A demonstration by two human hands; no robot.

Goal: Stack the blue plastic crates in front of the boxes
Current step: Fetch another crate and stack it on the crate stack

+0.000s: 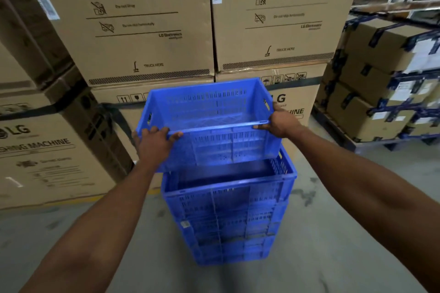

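Both the left hand [156,144] and right hand [279,120] grip the top blue crate's [214,112] near rim corners, its base hiding the crate stack's [228,216] far rim.

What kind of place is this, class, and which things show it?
Probably a warehouse: stacked washing machine cartons, taped boxes on a pallet, a bare concrete floor, and blue crates being stacked.

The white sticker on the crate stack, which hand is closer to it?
Left. The left hand grips the top crate above the sticker; the right hand is farther right.
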